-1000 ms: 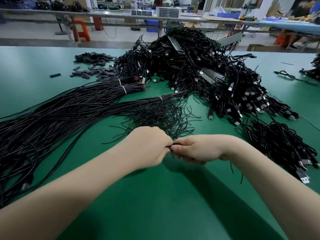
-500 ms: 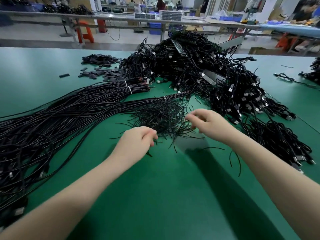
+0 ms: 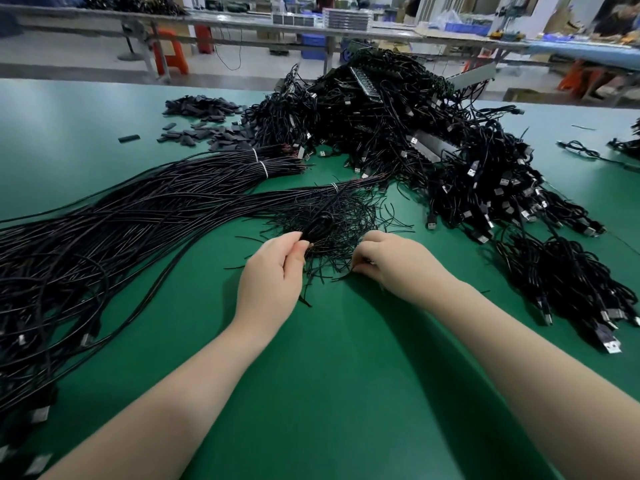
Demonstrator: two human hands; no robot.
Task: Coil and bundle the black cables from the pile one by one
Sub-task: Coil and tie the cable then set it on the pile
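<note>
On the green counter (image 3: pixel 329 393), long tied black cables (image 3: pixel 138 216) fan out at left. The left hand (image 3: pixel 273 271) pinches a dark coiled cable (image 3: pixel 318 226) above the loose twist ties (image 3: pixel 339 216). The right hand (image 3: pixel 391 261), fingers curled, pinches into those ties. The bundled pile (image 3: pixel 433 133) rises right.

The right hand (image 3: pixel 391 261) hides its own curled fingertips among the loose black ties (image 3: pixel 343 220), the long cables (image 3: pixel 104 237) run off the left edge, and the far benches (image 3: pixel 346 32) are blurred.
</note>
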